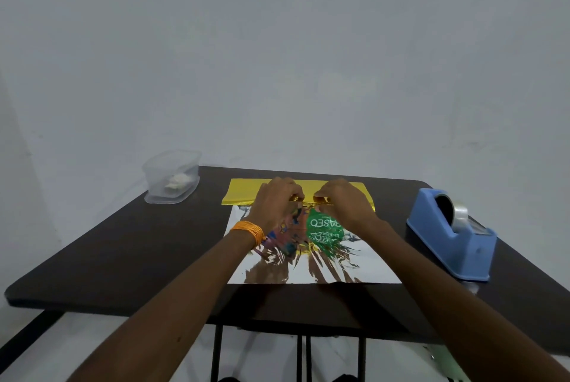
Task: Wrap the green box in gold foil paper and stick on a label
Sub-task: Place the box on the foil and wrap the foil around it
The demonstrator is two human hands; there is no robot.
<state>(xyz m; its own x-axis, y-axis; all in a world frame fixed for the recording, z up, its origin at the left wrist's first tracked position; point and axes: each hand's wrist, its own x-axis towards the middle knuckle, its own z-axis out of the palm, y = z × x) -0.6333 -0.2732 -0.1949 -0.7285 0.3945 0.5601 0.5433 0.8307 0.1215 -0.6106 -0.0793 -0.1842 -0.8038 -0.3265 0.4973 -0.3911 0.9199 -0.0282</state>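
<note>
A sheet of gold foil paper [308, 270] lies silver side up on the dark table [123, 243]. Its far part is turned over, showing a gold band [243, 192]. My left hand [277, 204] and my right hand [342, 202] meet at the near edge of that band, and each pinches the foil edge with fingertips. Below the hands a green patch printed "PASEO" [324, 227] shows, streaked like a reflection of the green box in the silver. The box itself is mostly hidden by the foil and my hands.
A clear plastic tub [171, 176] holding something white stands at the table's far left corner. A blue tape dispenser [452, 233] with a clear tape roll sits at the right edge. The left half of the table shows bare dark surface.
</note>
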